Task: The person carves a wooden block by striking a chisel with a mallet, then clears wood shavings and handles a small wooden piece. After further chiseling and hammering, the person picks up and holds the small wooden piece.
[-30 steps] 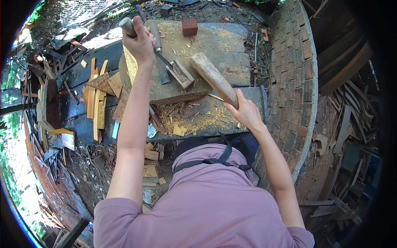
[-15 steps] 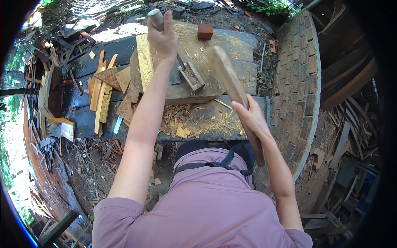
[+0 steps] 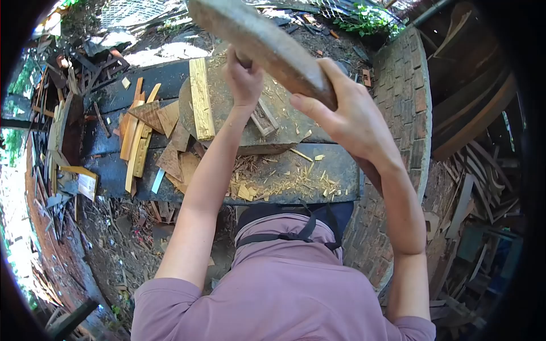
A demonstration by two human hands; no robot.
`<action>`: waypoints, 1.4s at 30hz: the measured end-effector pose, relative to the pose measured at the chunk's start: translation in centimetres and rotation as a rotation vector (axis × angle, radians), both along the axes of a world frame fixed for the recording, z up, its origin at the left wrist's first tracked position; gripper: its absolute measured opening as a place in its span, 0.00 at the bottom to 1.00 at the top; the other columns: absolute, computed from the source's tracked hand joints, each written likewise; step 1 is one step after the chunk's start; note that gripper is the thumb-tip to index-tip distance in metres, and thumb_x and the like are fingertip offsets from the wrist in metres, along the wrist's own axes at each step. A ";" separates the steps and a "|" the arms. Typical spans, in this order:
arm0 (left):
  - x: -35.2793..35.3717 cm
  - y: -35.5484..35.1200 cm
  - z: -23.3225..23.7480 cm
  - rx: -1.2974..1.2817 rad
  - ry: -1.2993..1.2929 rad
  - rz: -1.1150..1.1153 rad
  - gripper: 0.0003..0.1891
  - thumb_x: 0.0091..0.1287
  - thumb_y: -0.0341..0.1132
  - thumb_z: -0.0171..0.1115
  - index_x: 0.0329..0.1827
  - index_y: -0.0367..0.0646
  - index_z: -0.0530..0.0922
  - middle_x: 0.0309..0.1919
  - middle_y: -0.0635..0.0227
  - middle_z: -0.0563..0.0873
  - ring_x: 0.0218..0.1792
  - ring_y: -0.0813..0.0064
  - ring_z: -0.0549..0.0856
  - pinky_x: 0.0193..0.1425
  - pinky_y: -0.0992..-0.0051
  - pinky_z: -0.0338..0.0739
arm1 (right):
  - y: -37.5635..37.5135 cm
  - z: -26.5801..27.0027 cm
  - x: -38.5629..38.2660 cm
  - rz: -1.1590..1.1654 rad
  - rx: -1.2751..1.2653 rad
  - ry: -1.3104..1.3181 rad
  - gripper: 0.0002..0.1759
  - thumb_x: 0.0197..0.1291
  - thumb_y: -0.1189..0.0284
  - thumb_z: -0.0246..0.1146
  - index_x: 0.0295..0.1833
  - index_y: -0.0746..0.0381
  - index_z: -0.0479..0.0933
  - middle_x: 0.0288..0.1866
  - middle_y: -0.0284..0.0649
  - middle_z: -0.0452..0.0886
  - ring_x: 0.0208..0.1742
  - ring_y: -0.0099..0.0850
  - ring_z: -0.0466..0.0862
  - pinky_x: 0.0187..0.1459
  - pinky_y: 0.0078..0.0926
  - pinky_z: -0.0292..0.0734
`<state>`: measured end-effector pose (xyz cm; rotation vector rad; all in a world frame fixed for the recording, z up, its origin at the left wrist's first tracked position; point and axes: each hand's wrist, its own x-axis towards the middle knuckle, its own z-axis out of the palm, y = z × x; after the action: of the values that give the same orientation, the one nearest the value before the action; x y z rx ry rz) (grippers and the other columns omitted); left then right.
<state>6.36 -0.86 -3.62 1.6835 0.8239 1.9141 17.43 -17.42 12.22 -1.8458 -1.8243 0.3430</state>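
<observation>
My right hand (image 3: 358, 113) is closed around a thick wooden club (image 3: 261, 42), which is raised across the view above my left hand. My left hand (image 3: 244, 85) makes a fist around a chisel; the club hides most of its handle, and the blade is out of sight behind the fist. Just right of that wrist, a small hollowed wooden block (image 3: 273, 113) lies on a thick round wood slab (image 3: 284, 139). A rough yellow wood strip (image 3: 200, 99) rests on the slab's left side.
Wood shavings (image 3: 307, 182) litter the front of the dark bench (image 3: 341, 159). Several offcuts (image 3: 136, 142) lie to the left, with a light-blue strip (image 3: 158, 181) beside them. A low brick wall (image 3: 401, 108) runs along the right, and scrap wood (image 3: 480, 165) is stacked beyond it.
The club has swung up and left over my left hand, and my right hand has risen. My left hand has shifted right and down. The red block at the back is now hidden.
</observation>
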 end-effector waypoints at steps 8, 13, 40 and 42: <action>0.4 -1.4 -0.3 -0.025 0.084 -0.043 0.15 0.63 0.35 0.72 0.39 0.41 0.72 0.22 0.62 0.80 0.21 0.66 0.81 0.29 0.67 0.75 | 0.4 -2.5 0.2 -0.096 0.102 -0.138 0.30 0.63 0.52 0.67 0.60 0.63 0.72 0.33 0.42 0.82 0.27 0.30 0.81 0.33 0.33 0.77; 0.4 -1.9 0.3 -0.024 0.087 -0.004 0.16 0.61 0.35 0.75 0.37 0.42 0.72 0.21 0.62 0.80 0.22 0.66 0.83 0.30 0.71 0.77 | -0.5 1.0 -0.6 -0.055 0.176 0.341 0.28 0.62 0.55 0.69 0.58 0.63 0.72 0.30 0.35 0.78 0.23 0.27 0.77 0.28 0.31 0.73; -6.2 5.9 -6.0 -0.707 -0.533 0.476 0.15 0.73 0.35 0.63 0.52 0.33 0.72 0.30 0.62 0.82 0.16 0.73 0.79 0.12 0.74 0.69 | -10.7 -20.1 2.0 -0.245 -0.466 0.268 0.36 0.61 0.48 0.65 0.65 0.61 0.67 0.47 0.67 0.83 0.48 0.64 0.84 0.50 0.55 0.78; -6.4 4.1 -4.0 -0.723 -0.612 0.322 0.12 0.75 0.35 0.61 0.50 0.36 0.70 0.24 0.68 0.76 0.13 0.79 0.73 0.11 0.78 0.64 | -10.9 -22.2 2.9 -0.215 -0.372 0.381 0.37 0.60 0.47 0.66 0.64 0.63 0.69 0.44 0.59 0.84 0.39 0.53 0.88 0.40 0.46 0.81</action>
<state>-0.01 3.20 -7.60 0.5259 1.3465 1.8303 20.35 -28.29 -9.95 -2.0238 -1.3559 0.9343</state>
